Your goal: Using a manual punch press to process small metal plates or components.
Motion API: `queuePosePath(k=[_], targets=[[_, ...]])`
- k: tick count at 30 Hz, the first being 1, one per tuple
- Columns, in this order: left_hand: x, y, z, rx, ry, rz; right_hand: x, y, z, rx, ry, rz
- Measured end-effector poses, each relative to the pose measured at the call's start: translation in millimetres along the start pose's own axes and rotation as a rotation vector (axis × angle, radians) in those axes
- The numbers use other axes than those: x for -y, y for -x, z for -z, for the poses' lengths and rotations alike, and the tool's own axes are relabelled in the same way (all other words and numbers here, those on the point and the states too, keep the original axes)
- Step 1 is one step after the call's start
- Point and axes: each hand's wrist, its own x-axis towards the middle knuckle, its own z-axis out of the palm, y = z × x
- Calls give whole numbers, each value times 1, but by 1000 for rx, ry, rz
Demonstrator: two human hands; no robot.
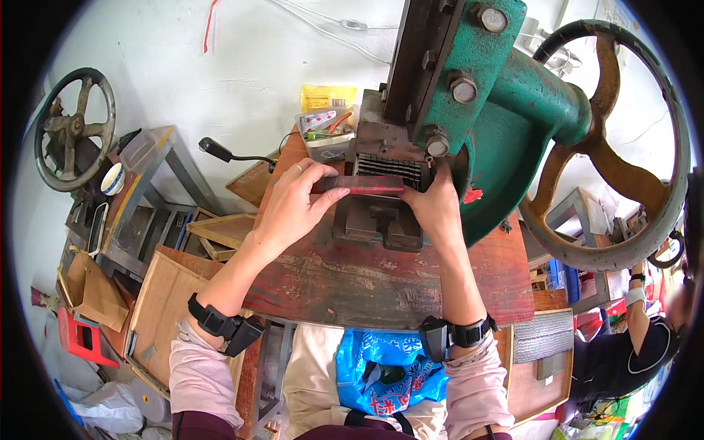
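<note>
Both my hands are at the base of a green hand press [462, 95]. My left hand [301, 194] pinches the left end of a dark red bar [370, 185] between thumb and fingers. The thumb of my right hand [437, 205] meets the bar's right end, while its fingers reach up beside the press, partly hidden. Just behind the bar lies a ridged metal plate [389, 167] with rows of dark slots, under the ram. The slotted steel base [367, 224] of the press stands below my hands on a worn red wooden table [330, 290].
A clear box [326, 143] of small tools stands behind my left hand, near a black gooseneck lamp [216, 149]. The large handwheel [609, 147] rises at right. A blue bag [389, 374] rests at my lap. Another person [631, 352] sits at far right, beside a wooden tray [539, 392].
</note>
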Motion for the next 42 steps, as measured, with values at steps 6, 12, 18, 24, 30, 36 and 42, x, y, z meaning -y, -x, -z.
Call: queuePosePath(k=[6, 12, 18, 24, 30, 36, 42], targets=[[1, -5, -1, 11, 34, -5, -14, -9, -12, -228, 231, 250], [4, -16, -13, 49, -77, -8, -10, -19, -8, -161, 179, 176], [4, -27, -42, -74, -29, -83, 10, 32, 24, -93, 71, 288], [-21, -26, -47, 96, -360, 144, 15, 69, 109, -96, 282, 459], [-7, -33, -39, 204, -212, 324, 73, 51, 214, -691, 869, 971], [-22, -32, -45, 159, -224, 339, 91, -53, 365, -896, 1362, 487], [-17, -29, -45, 169, -214, 359, 133, -63, 346, -432, 508, 74]])
